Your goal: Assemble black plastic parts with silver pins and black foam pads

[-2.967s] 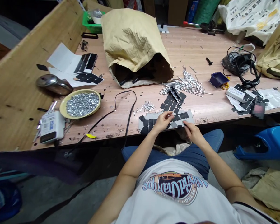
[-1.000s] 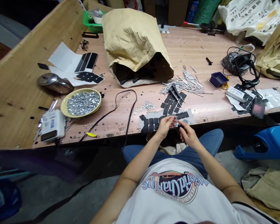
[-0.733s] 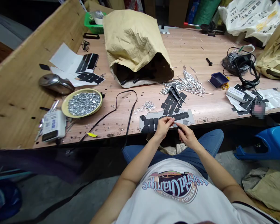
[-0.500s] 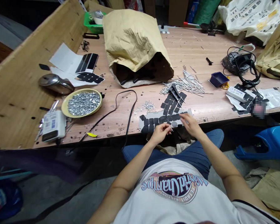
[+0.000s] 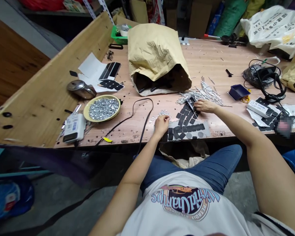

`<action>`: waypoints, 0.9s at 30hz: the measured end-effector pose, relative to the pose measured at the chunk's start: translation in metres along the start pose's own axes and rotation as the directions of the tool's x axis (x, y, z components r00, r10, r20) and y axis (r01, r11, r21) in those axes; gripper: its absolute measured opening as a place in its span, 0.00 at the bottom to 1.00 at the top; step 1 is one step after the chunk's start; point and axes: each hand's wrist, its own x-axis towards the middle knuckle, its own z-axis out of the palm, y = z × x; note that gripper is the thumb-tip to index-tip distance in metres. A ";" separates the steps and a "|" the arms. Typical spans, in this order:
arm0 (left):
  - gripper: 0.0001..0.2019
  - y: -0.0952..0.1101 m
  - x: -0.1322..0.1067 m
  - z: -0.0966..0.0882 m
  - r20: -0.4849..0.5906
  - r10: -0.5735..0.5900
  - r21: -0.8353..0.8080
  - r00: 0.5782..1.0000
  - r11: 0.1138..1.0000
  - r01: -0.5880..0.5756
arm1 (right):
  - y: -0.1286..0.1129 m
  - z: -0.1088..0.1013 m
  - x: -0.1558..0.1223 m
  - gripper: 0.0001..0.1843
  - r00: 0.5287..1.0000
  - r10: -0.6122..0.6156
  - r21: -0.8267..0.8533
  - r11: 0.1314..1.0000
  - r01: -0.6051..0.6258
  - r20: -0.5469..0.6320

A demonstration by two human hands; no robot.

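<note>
Lying at twelve o'clock from the grey sheet, the black plastic part seems touched by the right hand, half-curled; whether it grips, I cannot tell. The left hand, fingertips nearly together, is at ten o'clock beside loose metal bits, any hold too small to see. Metal rods at one o'clock probably lie loose for easy picking; the sheet likely sits at the bench edge for close reach.

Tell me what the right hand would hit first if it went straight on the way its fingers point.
The right hand would likely meet the black plastic part first; they may already touch, but depth is unclear.
</note>
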 end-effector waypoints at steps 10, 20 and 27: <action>0.14 -0.006 0.038 0.021 0.033 -0.008 0.232 0.999 0.973 0.000 | -0.038 -0.014 -0.044 0.13 0.904 0.340 0.360 0.903 -0.236 -0.259; 0.11 0.023 0.005 0.028 0.242 -0.308 -0.710 0.920 0.590 0.384 | -0.176 0.010 0.011 0.17 0.709 0.569 0.503 0.794 -0.342 -0.416; 0.18 0.028 -0.016 0.030 0.265 -0.269 -0.776 0.926 0.510 0.371 | -0.192 0.008 0.019 0.16 0.636 0.653 0.560 0.732 -0.390 -0.412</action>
